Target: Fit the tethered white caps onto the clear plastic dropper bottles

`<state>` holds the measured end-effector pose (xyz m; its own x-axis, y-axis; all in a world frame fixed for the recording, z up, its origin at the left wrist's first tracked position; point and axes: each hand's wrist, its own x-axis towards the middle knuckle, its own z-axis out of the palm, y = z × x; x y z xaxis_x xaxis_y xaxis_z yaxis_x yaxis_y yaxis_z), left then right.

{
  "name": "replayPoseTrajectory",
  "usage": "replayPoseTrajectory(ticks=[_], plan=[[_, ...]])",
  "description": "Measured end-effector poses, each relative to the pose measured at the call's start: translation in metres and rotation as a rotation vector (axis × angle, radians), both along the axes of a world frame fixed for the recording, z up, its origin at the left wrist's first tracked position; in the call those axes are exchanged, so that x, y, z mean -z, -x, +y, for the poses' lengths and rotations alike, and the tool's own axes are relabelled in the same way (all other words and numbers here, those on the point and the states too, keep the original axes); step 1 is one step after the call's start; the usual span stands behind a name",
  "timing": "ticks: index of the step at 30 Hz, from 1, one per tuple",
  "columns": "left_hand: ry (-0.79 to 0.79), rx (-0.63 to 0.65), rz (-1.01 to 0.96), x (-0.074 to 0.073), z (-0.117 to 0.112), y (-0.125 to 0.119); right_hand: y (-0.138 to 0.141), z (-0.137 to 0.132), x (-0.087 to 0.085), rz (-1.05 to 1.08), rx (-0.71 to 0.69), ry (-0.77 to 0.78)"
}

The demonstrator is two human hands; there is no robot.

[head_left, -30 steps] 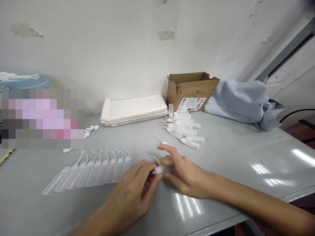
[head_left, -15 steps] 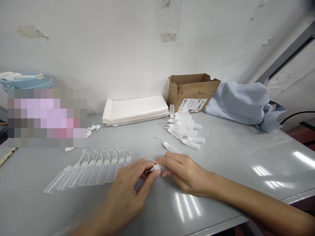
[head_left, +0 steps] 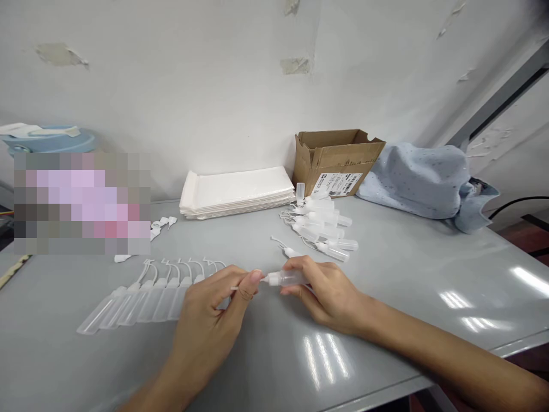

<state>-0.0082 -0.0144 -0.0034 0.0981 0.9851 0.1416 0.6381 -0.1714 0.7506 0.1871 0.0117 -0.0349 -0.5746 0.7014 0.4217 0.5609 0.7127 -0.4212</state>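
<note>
Pale-blue tub [head_left: 51,144] farthest left, well beyond the left hand [head_left: 210,306]; pixelated patch in front of it, contents unreadable. White caps [head_left: 164,221] next, on the grey surface [head_left: 64,372], beyond and left of that hand. Nearer, directly left of it: row of translucent bottles [head_left: 150,303], side by side, strapped ends pointing away from the person, the rightmost ones partly covered by the hand.

Left hand: back upward, fingers curled, thumb and forefinger pinched on a thin white strip [head_left: 234,288] whose end pokes out leftward. Stack of white packets [head_left: 240,186] well beyond it.

Key relation: held bottle [head_left: 294,278] lies between the hands, just right of the left fingertips, long axis left-right, nozzle toward the left hand. Nozzle tip meets or nearly meets the left thumb; contact not resolvable.

Right hand [head_left: 330,294] is the nearer, grasping the bottle body, thumb on the near side, fingers over the far side, base hidden; forearm enters from lower right. Beyond this hand: heap of bottles [head_left: 321,217], then cardboard box [head_left: 313,157]. Blue cloth [head_left: 412,180] beyond and to its right.
</note>
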Motion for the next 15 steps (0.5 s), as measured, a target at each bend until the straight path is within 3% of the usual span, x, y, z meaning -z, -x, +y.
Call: replayPoseTrajectory(ticks=[6, 9, 12, 15], plan=[[-0.077, -0.41, -0.145, -0.011, 0.007, 0.014, -0.01, 0.02, 0.003, -0.133, 0.372, -0.256], [-0.185, -0.576, -0.26, -0.016, 0.019, 0.031, -0.011, 0.026, 0.002, -0.294, 0.466, -0.242], [-0.292, -0.654, -0.393, -0.019, 0.033, 0.051, -0.009, 0.026, 0.001, -0.399, 0.519, -0.188], [-0.302, -0.717, -0.439, -0.02, 0.042, 0.07, -0.006, 0.024, 0.001, -0.429, 0.554, -0.161]])
